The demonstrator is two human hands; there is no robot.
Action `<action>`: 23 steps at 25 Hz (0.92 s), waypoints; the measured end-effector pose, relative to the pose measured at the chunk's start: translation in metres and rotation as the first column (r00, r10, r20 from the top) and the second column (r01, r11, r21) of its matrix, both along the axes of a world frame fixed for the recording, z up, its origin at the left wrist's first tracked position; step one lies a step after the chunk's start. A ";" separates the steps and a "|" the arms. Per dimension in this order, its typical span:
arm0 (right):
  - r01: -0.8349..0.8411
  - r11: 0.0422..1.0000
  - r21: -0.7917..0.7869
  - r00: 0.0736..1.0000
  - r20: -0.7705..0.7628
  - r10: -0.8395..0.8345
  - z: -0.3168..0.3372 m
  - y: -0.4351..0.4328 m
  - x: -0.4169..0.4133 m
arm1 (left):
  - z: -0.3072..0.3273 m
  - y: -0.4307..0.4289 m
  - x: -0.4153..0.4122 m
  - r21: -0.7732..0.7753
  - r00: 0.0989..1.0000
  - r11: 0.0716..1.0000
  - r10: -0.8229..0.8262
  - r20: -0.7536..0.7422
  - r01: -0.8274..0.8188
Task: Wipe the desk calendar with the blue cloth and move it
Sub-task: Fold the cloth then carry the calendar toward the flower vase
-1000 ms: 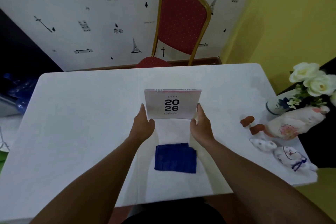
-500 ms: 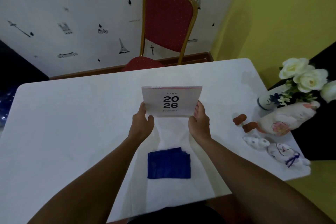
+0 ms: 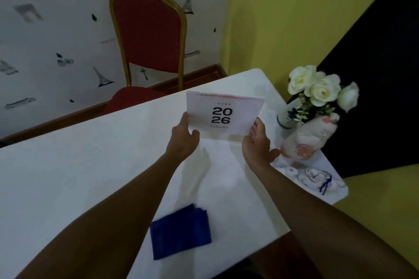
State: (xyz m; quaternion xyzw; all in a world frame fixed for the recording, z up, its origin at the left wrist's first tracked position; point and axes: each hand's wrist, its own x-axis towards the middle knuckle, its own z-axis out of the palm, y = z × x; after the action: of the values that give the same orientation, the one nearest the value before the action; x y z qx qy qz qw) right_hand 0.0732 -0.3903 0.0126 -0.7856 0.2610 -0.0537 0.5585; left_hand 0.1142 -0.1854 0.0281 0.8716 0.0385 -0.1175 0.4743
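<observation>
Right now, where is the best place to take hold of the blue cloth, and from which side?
Pinch the blue cloth at its far right corner, from above. It lies flat and folded on the table, and the layered edges fan out there, giving something to catch.

Both hands, left (image 3: 183,137) and right (image 3: 257,142), extended forward, fingers closed.

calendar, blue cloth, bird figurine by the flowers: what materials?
Desk calendar: matte paper or card; thin printed cover, what looks like wire binding on top.
Blue cloth: soft fabric, probably microfibre; folded layers show at its edge.
Bird figurine: probably glazed ceramic; smooth white body, painted flower. Blur leaves that open.
</observation>
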 end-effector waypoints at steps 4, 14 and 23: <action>0.053 0.996 -0.072 0.995 -0.081 -0.059 0.003 -0.031 0.007 | -0.002 -0.039 0.028 -0.002 0.998 0.998 -0.060 0.009 0.060; 0.095 0.994 -0.056 0.988 -0.118 -0.101 -0.003 -0.065 0.019 | -0.023 -0.087 0.053 -0.048 0.991 0.991 -0.128 -0.041 0.126; 0.182 0.983 0.027 0.972 -0.152 -0.176 -0.011 -0.073 0.015 | -0.029 -0.095 0.050 -0.038 0.979 0.979 -0.201 -0.009 0.201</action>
State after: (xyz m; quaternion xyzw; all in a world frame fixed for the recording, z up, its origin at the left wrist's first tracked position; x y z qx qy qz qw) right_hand 0.0884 -0.4629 0.0017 -0.7490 0.3730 -0.0396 0.5461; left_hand 0.1645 -0.2805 -0.0008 0.8614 -0.0490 -0.1712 0.4757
